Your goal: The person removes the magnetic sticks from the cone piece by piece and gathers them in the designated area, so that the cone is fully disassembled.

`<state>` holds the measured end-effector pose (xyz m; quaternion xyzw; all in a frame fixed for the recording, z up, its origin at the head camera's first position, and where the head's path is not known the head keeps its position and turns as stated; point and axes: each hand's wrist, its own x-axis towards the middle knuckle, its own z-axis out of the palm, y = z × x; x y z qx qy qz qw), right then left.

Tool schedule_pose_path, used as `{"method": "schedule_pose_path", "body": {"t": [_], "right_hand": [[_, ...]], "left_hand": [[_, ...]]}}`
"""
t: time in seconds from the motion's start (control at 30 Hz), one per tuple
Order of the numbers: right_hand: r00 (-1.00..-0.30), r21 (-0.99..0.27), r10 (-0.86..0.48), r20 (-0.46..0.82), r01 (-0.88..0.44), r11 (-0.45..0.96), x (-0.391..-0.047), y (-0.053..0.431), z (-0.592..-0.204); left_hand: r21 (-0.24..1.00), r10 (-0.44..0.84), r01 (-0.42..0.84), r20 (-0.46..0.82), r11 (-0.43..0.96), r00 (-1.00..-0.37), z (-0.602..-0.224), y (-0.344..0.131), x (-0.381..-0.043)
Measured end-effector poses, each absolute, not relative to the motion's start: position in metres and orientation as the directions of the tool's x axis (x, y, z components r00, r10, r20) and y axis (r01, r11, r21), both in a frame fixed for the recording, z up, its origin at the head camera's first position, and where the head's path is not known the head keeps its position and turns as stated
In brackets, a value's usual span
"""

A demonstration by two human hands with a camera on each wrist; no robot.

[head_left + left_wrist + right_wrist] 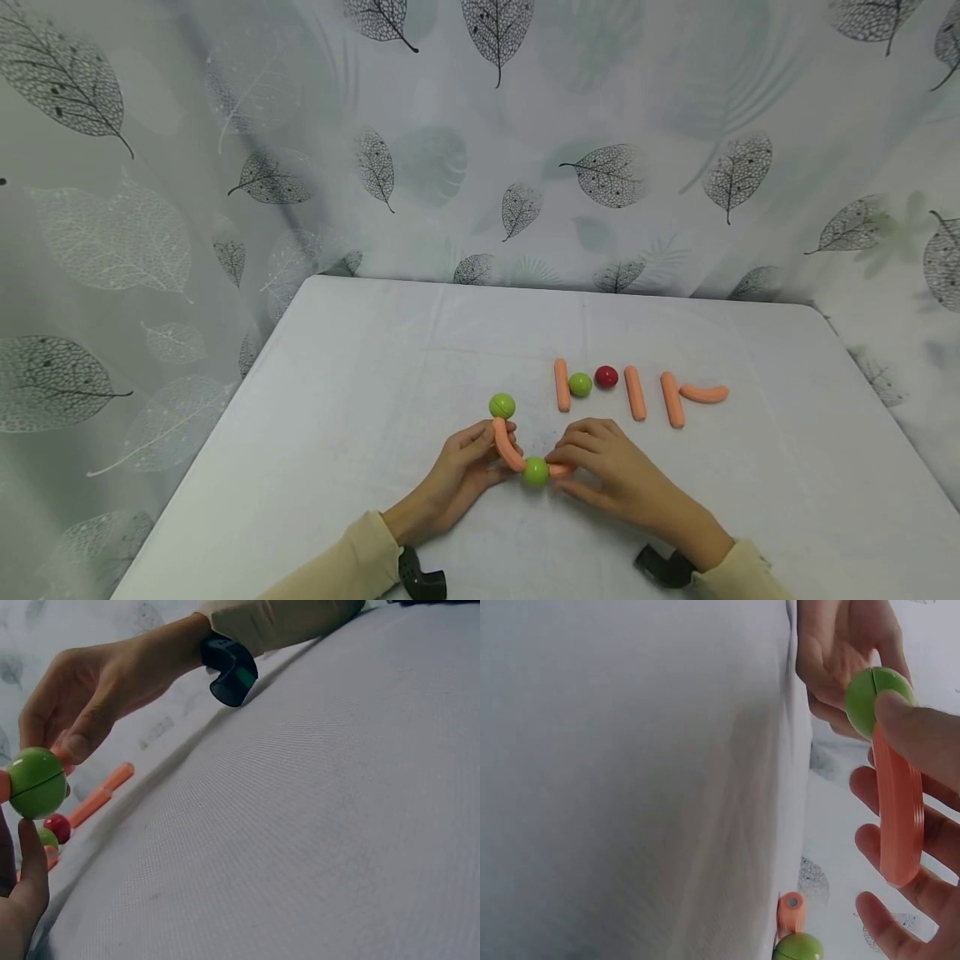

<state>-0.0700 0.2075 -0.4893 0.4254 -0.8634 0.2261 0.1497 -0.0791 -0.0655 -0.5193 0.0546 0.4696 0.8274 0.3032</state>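
Note:
A joined chain of toy pieces runs between my two hands above the white table. My left hand (461, 475) holds the curved orange stick (507, 447), which has a green ball (502, 406) at its upper end. Its lower end meets a second green ball (536, 472), marked by a seam line in the left wrist view. On the other side of that ball, a short orange stick (901, 814) sticks out, and my right hand (607, 471) pinches it between thumb and fingers. The right fingers hide part of this stick in the head view.
Beyond my right hand lie straight orange sticks (634, 392), a curved orange stick (704, 393), a green ball (580, 384) and a red ball (606, 377). The white table (360, 400) ends at a leaf-patterned curtain (420, 167). Dark wrist devices (665, 567) sit below both wrists.

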Motion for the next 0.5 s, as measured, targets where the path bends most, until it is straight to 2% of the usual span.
{"method": "schedule_pose_path", "body": {"t": [0.33, 0.5], "right_hand": [[-0.616, -0.285, -0.622, 0.483, -0.782, 0.554, -0.0681, 0.2037, -0.4911], [-0.653, -0.321, -0.602, 0.459, -0.754, 0.573, -0.0667, 0.2026, -0.4936]], "left_hand": [[0.813, 0.597, -0.435, -0.14, -0.386, -0.79, -0.5216, -0.0651, -0.0794], [0.82, 0.608, -0.429, -0.13, -0.378, -0.783, -0.5225, -0.0649, -0.0785]]}}
